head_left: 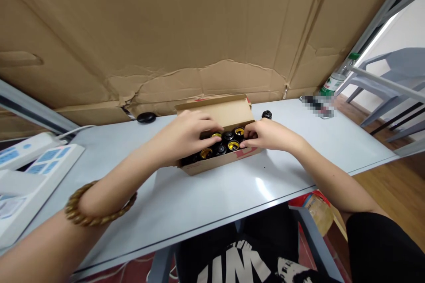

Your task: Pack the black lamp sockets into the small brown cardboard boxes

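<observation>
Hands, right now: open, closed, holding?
Left hand: thumb and fingers apart over the box; hold can't be told.
Right hand: fingers curled at the packed items; hold can't be told.

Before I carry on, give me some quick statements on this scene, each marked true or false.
1. The left hand and the right hand are both at the cardboard box. True.
2. The box's lid is shut. False: it stands open at the far side.
3. The beaded bracelet is on the right wrist. False: it is on the left.
4. A small black object is outside the box, beyond its right end. True.
5. All tops visible in the box are gold-coloured. False: some, such as this black top, are not.
6. The bottle at right has a green cap. True.
</observation>
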The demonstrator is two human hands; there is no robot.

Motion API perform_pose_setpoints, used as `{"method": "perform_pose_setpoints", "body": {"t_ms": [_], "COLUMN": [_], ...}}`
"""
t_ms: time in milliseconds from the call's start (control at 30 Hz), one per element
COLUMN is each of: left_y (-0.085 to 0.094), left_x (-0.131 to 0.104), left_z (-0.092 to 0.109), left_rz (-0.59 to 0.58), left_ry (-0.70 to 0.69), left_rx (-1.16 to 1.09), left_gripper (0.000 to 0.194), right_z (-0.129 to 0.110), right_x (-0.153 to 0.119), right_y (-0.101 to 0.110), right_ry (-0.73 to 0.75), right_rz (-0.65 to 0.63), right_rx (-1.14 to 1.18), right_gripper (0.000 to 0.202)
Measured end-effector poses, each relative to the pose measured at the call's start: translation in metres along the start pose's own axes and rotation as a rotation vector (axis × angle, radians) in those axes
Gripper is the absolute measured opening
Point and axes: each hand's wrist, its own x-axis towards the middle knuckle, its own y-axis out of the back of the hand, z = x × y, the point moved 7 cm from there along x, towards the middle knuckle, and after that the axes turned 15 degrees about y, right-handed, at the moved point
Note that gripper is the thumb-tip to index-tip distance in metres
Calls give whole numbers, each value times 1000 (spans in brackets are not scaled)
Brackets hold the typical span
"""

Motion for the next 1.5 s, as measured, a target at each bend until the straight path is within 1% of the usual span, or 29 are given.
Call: {"method": "perform_pose_setpoints", "body": {"t_ms": [100,167,200,267,333,400,433,467,500,533,600,667,700,767,800,833,867,900,967,1033,1067,1100,1133,1200,1233,1300,1367,1433,1500], "left_y": [-15,-26,-31,-36,-38,-37,-37,-37,-38,-39,-43,-45,-46,-44,-42,-39,-35,-30,-16,2,12,20,27,38,41,41,37,31,26], "left_x": [24,36,40,44,46,47,47,47,47,48,49,49,50,49,49,49,48,48,46,42,40,37,34,29,27,24,26,30,35], "left_z": [29,38,41,42,42,42,43,44,46,48,52,57,60,62,61,59,56,53,47,44,45,47,51,62,68,81,91,92,85], "left_rz": [-86,-147,-172,-212,-243,-265,-275,-285,-297,-310,-339,-343,-331,-281,-250,-216,-178,-131,-5,146,219,284,339,430,466,513,521,502,442], "left_ry": [-49,-47,-40,-28,-11,4,10,13,12,10,2,-28,-51,-100,-120,-136,-149,-161,-185,-203,-204,-197,-183,-143,-123,-100,-108,-132,-156], "left_rx": [71,106,117,123,115,116,121,128,137,146,160,159,153,136,127,114,97,79,37,-12,-35,-56,-69,-76,-71,-45,-8,13,-1], "left_gripper": [27,23,22,20,19,18,18,20,21,22,23,27,30,35,35,34,34,34,33,33,33,34,35,39,41,43,40,37,32], "right_z": [0,1,3,11,29,55,69,83,97,111,137,155,160,164,162,157,149,137,107,73,58,42,28,6,0,-5,-3,4,13], "right_x": [-1,-6,-9,-20,-34,-48,-52,-54,-53,-49,-37,-27,-24,-21,-21,-22,-23,-25,-33,-40,-41,-40,-39,-37,-35,-33,-33,-39,-49], "right_y": [1,8,16,40,70,94,102,106,106,104,91,74,66,57,56,58,63,69,80,82,77,71,64,49,42,33,33,45,65], "right_ry": [49,132,183,270,286,197,114,17,-85,-178,-309,-371,-384,-385,-370,-343,-305,-255,-138,-10,54,123,181,232,236,207,167,140,110], "right_rz": [25,87,146,342,618,861,934,962,941,882,681,473,394,296,288,314,376,467,698,865,895,893,878,816,778,714,715,784,878], "right_rx": [8,58,106,208,250,167,85,-11,-106,-180,-246,-252,-248,-239,-235,-235,-242,-253,-252,-157,-65,38,134,268,321,411,442,353,157], "right_gripper": [18,14,16,22,25,24,23,22,22,22,24,26,28,33,35,36,36,36,34,38,42,49,58,71,75,76,75,75,75]}}
